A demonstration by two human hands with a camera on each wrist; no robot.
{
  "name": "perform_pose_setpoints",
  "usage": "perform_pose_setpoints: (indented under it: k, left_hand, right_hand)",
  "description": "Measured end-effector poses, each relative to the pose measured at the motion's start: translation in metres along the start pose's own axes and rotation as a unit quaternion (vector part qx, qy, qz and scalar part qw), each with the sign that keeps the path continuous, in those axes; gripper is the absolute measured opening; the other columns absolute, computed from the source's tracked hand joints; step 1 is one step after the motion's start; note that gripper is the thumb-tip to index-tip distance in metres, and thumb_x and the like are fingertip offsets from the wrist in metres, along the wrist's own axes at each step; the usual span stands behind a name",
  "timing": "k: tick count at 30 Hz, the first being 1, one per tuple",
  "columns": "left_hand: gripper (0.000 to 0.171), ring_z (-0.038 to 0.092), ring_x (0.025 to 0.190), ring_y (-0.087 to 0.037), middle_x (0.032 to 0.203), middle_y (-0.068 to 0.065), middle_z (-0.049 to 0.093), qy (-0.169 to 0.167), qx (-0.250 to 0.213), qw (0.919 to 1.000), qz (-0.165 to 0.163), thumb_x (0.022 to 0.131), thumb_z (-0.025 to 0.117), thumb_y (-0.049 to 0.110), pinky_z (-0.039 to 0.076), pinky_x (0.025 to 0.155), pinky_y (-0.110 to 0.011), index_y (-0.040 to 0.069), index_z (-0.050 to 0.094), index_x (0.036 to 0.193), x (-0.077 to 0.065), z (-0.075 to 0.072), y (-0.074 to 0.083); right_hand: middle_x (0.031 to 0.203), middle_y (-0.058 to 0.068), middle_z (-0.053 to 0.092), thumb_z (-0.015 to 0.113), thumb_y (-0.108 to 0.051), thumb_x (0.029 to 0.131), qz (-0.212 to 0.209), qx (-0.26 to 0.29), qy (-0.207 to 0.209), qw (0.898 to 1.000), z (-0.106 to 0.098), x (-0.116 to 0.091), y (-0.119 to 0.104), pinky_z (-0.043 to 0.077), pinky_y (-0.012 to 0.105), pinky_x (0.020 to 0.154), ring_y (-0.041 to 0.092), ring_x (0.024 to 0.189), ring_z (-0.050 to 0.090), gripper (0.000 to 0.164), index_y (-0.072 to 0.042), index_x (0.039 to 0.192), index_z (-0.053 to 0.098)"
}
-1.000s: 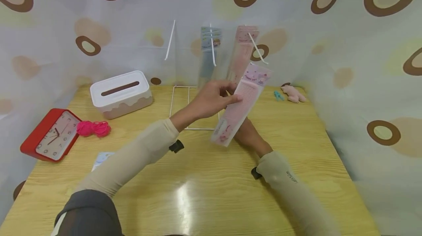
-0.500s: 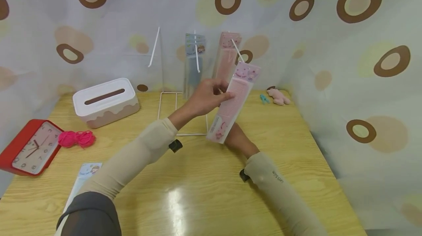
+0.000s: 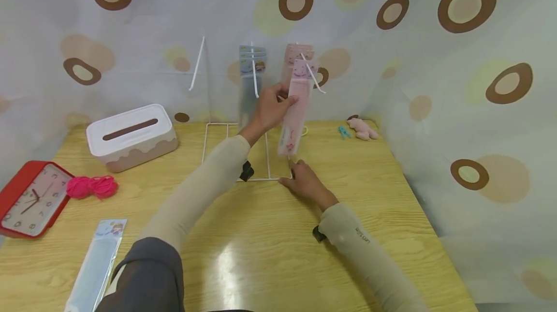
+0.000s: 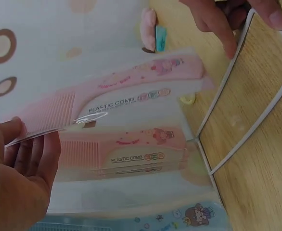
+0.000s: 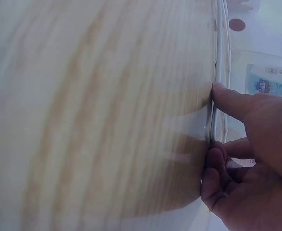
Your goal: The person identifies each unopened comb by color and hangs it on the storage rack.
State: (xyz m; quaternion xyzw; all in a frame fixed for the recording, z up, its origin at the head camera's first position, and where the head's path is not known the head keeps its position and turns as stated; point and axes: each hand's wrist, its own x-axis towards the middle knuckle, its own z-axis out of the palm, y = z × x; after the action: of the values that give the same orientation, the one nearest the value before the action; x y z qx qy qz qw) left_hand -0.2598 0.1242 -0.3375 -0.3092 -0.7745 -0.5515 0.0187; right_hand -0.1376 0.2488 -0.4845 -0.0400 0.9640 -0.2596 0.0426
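Note:
My left hand [image 3: 271, 109] pinches a packaged pink comb [image 3: 298, 109] by its side, thumb in front. The pack hangs nearly upright, and its header overlaps the right hook [image 3: 314, 78] of a white wire rack [image 3: 268, 157]. Other pink comb packs [image 3: 296, 52] hang behind it, and blue comb packs [image 3: 252, 63] hang on the middle hook. Down at the rack base's front right corner, my right hand [image 3: 306, 184] grips the wire; in the right wrist view its thumb [image 5: 232, 101] lies against the rod with the fingers curled beside it.
A blue comb pack [image 3: 96, 263] lies at the front left. Along the left stand a red clock [image 3: 36, 198], pink yarn [image 3: 91, 187] and a white tissue box [image 3: 132, 138]. A teal clip [image 3: 344, 132] and a pink plush toy [image 3: 362, 129] lie at the back right.
My left hand has raised the pink comb pack and straightened it, bringing its header from the hook's tip back along the hook. The right hand now shows plainly at the rack's base corner.

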Motion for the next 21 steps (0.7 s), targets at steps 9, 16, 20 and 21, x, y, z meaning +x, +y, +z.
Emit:
perform_pose_setpoints:
  k: [9, 16, 20, 21]
  left_hand:
    - [0.033, 0.065, 0.099, -0.024, 0.109, -0.016, 0.068, 0.022, -0.03, 0.999, -0.027, 0.097, 0.067, 0.016, 0.053, 0.088, -0.029, -0.003, 0.061, 0.123, 0.009, -0.009, -0.015]
    - [0.055, 0.053, 0.126, -0.031, 0.141, -0.02, 0.05, -0.088, 0.22, 0.9704, -0.046, 0.1, 0.059, 0.024, 0.046, 0.104, -0.039, 0.0, 0.041, 0.146, -0.038, -0.028, 0.009]
    - [0.043, 0.063, 0.108, -0.03, 0.13, -0.017, 0.058, -0.157, 0.344, 0.9257, 0.004, 0.1, 0.061, 0.025, 0.055, 0.087, -0.042, -0.001, 0.055, 0.133, -0.102, -0.048, 0.032]
    - [0.039, 0.065, 0.104, -0.028, 0.126, -0.014, 0.061, -0.172, 0.351, 0.9205, 0.006, 0.1, 0.062, 0.026, 0.056, 0.084, -0.042, 0.0, 0.058, 0.129, -0.118, -0.057, 0.037]
  right_hand:
    - [0.087, 0.01, 0.047, 0.069, -0.035, 0.096, -0.014, -0.018, -0.012, 1.0, 0.005, 0.007, -0.008, 0.038, 0.034, 0.064, 0.022, 0.073, 0.043, 0.046, 0.004, 0.116, 0.057]
    - [0.086, 0.011, 0.048, 0.068, -0.034, 0.096, -0.016, -0.014, -0.023, 0.999, -0.003, 0.007, -0.006, 0.038, 0.033, 0.063, 0.022, 0.073, 0.043, 0.053, 0.009, 0.126, 0.055]
    - [0.087, 0.011, 0.047, 0.067, -0.034, 0.097, -0.019, -0.013, -0.028, 0.999, -0.008, 0.008, -0.001, 0.037, 0.032, 0.061, 0.022, 0.072, 0.043, 0.053, 0.01, 0.124, 0.056]
    - [0.086, 0.011, 0.046, 0.067, -0.034, 0.097, -0.023, -0.011, -0.027, 0.999, -0.009, 0.01, 0.0, 0.037, 0.032, 0.061, 0.022, 0.072, 0.043, 0.047, 0.009, 0.115, 0.057]
